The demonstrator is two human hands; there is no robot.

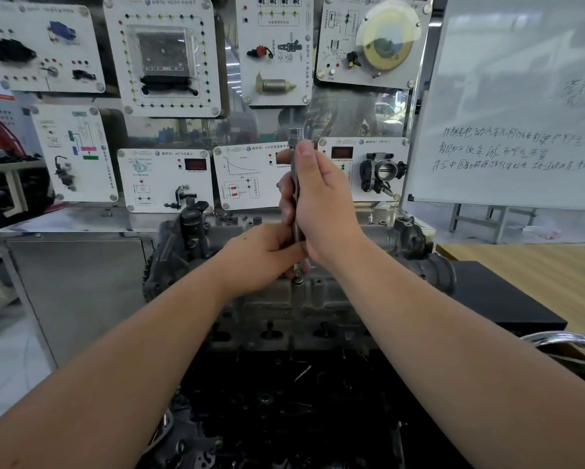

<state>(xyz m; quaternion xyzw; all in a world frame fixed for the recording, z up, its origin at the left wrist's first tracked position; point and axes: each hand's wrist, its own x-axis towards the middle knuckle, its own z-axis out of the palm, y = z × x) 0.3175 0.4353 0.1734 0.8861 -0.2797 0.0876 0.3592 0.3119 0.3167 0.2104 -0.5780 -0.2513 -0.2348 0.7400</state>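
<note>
Metal tool (295,138): upright at centre of view, lower end on the engine head (321,299); right hand (323,204): fingers curled round the shaft, thumb laid up along it; left hand (262,257): fingers pinching the lower shaft, just above the engine head; behind: instrument panels (165,55); whiteboard (521,96) at right.

The engine (304,299) sits low center of the frame, tool (295,137) standing upright on top of it, training panels (162,52) behind up top, whiteboard (521,96) upper right, worktop (538,269) at the right edge.
</note>
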